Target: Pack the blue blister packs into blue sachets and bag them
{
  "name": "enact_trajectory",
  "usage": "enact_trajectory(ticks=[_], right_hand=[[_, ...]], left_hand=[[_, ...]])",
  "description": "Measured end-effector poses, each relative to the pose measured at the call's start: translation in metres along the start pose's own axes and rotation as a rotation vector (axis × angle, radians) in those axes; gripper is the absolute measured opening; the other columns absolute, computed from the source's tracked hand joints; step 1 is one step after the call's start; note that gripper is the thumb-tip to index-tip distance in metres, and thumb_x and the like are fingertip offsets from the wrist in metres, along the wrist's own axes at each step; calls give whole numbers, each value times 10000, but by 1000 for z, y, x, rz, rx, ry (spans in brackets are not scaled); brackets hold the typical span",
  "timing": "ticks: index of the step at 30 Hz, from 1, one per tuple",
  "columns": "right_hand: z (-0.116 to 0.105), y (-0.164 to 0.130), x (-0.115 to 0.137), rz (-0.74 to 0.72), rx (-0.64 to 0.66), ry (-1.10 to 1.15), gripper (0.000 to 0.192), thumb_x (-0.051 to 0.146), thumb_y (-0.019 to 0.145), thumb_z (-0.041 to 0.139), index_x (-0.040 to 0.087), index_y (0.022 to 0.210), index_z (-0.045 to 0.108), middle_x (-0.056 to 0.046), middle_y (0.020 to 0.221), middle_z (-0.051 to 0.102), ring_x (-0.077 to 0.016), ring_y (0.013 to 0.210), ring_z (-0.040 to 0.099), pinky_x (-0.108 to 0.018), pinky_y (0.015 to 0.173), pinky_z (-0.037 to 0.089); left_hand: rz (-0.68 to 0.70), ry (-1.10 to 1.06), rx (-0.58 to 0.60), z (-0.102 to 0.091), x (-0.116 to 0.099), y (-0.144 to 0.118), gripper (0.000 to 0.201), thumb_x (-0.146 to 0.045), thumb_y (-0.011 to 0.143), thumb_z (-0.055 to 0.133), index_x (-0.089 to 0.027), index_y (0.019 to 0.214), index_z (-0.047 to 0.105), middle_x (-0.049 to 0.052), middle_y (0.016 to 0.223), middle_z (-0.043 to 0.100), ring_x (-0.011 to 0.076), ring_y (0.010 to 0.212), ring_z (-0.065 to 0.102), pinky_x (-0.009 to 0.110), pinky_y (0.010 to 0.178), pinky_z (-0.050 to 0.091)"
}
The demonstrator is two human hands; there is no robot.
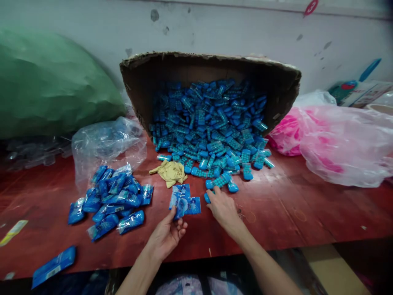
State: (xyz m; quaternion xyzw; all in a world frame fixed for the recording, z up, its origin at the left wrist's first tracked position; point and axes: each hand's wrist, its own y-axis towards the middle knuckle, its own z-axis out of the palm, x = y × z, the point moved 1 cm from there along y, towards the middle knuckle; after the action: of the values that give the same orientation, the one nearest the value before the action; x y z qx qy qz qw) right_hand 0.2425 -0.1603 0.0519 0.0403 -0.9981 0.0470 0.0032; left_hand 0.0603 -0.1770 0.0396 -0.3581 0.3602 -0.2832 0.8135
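Note:
My left hand point(172, 233) pinches a blue printed packet point(181, 208) between thumb and fingers, above the table's near side. Flat blue printed packets point(194, 205) lie just beyond and beside it. My right hand point(223, 209) reaches to the near edge of the pile, its fingers closed round a small blue-capped container point(207, 198), mostly hidden by the fingers. Many such clear containers with turquoise beads point(215, 131) spill from a cardboard box point(135, 86) lying on its side. To the left sits a heap of filled blue packets point(116, 196).
A crumpled yellow cloth or glove point(169, 172) lies before the box. A clear plastic bag point(107, 141) and large green sack point(55, 86) stand left, pink and clear bags point(344, 139) right. One blue packet point(54, 266) rests at the red table's point(276, 217) front left edge.

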Motion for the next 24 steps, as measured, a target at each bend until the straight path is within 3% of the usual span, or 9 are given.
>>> enact_trajectory(ticks=[2,5,11,13,15,19,21,24], right_hand=[[-3,7,4,-33,-24,-37,142,196,819,505,208,955,545,-78,949,571,-201,762,600,-239,531,417],[-7,12,8,-55,-62,-66,176,113,848,397,177,917,545,-90,867,588,-205,744,605,-243,526,415],[-12,22,0,-34,-141,89,336,92,849,359,186,1146,486,-99,891,620,-207,753,617,-261,563,442],[-15,26,-7,21,-179,348,343,142,855,378,196,1180,473,-94,918,628,-195,767,619,-265,594,461],[-17,26,-13,102,-169,774,339,206,849,401,198,1180,474,-61,816,639,-177,685,620,-269,566,481],[-18,13,-11,268,24,1703,420,310,767,529,193,1163,459,36,565,557,-144,490,578,-254,418,492],[-17,4,-4,313,90,1970,452,324,716,600,201,1133,473,37,607,562,-132,503,586,-238,398,500],[-15,-7,8,331,144,2103,432,314,692,637,199,1080,487,19,703,584,-118,521,595,-218,384,505]], left_hand=[[19,14,-17,-2,-1,-1,182,-230,810,505,-128,660,520,7,466,562,117,453,592,182,407,469],[31,12,-39,-3,-4,-3,144,-199,809,505,-127,686,526,11,484,575,118,468,600,178,413,469],[5,-23,-27,-3,-5,-4,187,-245,817,492,-147,658,506,-18,433,527,117,432,580,177,384,448],[11,-18,-34,-3,-5,-3,183,-251,805,513,-148,654,504,-21,431,526,116,431,579,175,381,443],[33,-9,-45,-4,-6,-2,175,-258,791,537,-150,656,504,-21,429,530,119,436,582,174,384,441],[153,36,-70,-6,-6,3,167,-265,753,587,-151,659,511,-13,431,545,133,462,596,181,396,442],[222,69,-71,-6,-5,6,180,-286,730,613,-148,661,521,-13,426,545,137,467,597,186,402,441],[286,119,-41,-4,-3,7,233,-341,676,658,-141,660,539,-14,420,545,137,471,590,189,405,430]])
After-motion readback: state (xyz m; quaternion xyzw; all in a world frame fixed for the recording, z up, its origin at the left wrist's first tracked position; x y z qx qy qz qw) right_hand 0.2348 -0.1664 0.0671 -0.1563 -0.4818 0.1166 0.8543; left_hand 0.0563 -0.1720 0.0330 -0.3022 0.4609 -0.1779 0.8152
